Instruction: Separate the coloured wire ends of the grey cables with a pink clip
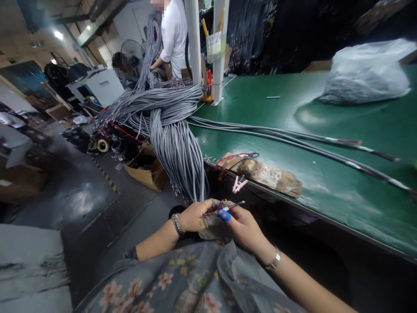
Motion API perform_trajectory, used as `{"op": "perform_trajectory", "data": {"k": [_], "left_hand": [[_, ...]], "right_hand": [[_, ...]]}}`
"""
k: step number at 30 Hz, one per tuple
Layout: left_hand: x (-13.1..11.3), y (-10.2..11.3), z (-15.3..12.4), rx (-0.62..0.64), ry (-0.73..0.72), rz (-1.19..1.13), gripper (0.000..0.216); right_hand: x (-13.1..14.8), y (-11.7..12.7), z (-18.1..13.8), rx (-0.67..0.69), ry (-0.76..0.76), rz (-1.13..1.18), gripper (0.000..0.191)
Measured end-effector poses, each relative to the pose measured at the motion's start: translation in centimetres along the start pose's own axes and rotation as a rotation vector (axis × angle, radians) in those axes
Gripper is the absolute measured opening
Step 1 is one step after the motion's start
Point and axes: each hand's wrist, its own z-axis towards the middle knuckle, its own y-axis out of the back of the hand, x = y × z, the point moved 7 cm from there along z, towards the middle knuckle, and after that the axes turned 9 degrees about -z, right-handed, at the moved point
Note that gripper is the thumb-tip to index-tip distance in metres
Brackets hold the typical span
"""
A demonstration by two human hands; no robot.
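Observation:
In front of my lap, both hands are closed close together on the stripped end of a cable (pixel 235 205). Thin coloured wires stick out from it to the right. My left hand (pixel 195 216) grips on the left side, its fingers partly hidden. My right hand (pixel 244 226) pinches the wires, with a blue covering (pixel 224 215) on the thumb. Just beyond the hands, a big bundle of grey cables (pixel 179 148) hangs over the bench edge. A pink clip (pixel 239 184) sits at that edge, beside a taped cardboard piece (pixel 276 178).
Several grey cables (pixel 260 129) stretch across the green bench (pixel 260 98). A filled plastic bag (pixel 366 74) lies at the back right. Near a white post (pixel 219 52) stands a cup of tools (pixel 207 90). An open carton (pixel 146 169) is below. Another person (pixel 175 37) handles cables behind.

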Motion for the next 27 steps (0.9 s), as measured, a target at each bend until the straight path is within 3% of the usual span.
{"op": "perform_trajectory", "data": {"k": [6, 10, 16, 19, 22, 25, 27], "left_hand": [[-0.2, -0.7, 0.0, 0.050, -0.121, 0.108, 0.046], [1.4, -1.4, 0.0, 0.143, -0.033, 0.257, 0.046], [0.5, -0.8, -0.5, 0.131, 0.000, 0.173, 0.050], [-0.8, 0.6, -1.3, 0.011, -0.018, -0.085, 0.041], [-0.2, 2.5, -2.4, -0.214, 0.019, -0.425, 0.047], [1.3, 4.1, -3.2, -0.477, 0.044, -0.569, 0.049], [1.6, 4.4, -2.9, -0.565, 0.035, -0.597, 0.049]], "right_hand": [[1.0, 0.4, -0.5, 0.047, 0.196, -0.133, 0.026], [2.2, 0.3, -1.0, 0.077, 0.378, -0.223, 0.020], [3.4, 0.3, -1.1, 0.107, 0.396, -0.240, 0.017], [3.0, 1.7, -1.3, 0.026, 0.327, -0.224, 0.019], [1.5, 3.5, -1.6, -0.091, 0.212, -0.173, 0.021], [0.0, 4.3, -1.7, -0.146, 0.110, -0.096, 0.025], [-0.4, 3.9, -1.6, -0.120, 0.077, -0.055, 0.027]]}}
